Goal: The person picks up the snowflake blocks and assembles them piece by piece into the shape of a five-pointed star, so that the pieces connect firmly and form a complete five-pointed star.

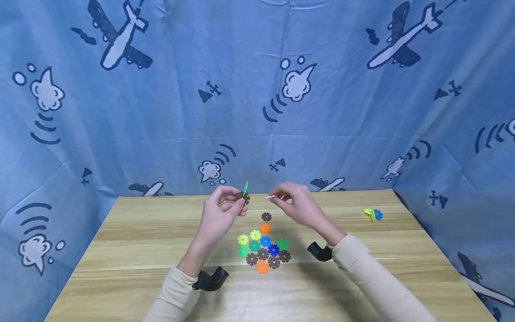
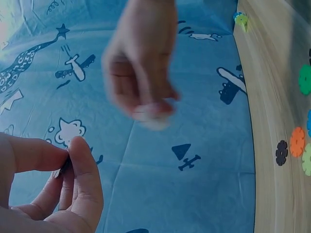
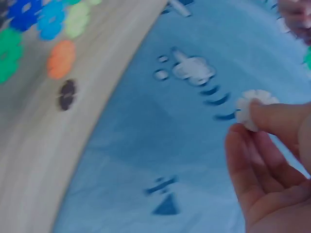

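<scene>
"Here we go: left hand (image 1: pixel 219 213) pinching a brown disc (image 1: pixel 247 199), green disc (image 1: pixel 246 188) standing upright at it, both held up off the counter (image 1: pixel 132 250)!"

"Are those two slotted?"

"Can't tell, fingers cover the meeting point. Now look right: the right hand (image 1: pixel 301 205), thumb and fingertips clamped on a white disc (image 3: pixel 244 109), level with the left hand but apart from it."

"How would you play it?"

"Looks like a notch-to-notch fit, so I'd turn the white one until its notch faces an open one, planes crossed. Grip behind the joining edge, push straight, no twist!"

"And the left?"

"Firm on the brown, close to the green, or the push could knock that loose. Fingertips out of the path!"

"Those loose discs (image 1: pixel 265 241), nearer us?"

"On the counter, between the forearms. Keep cuffs clear!"
</scene>
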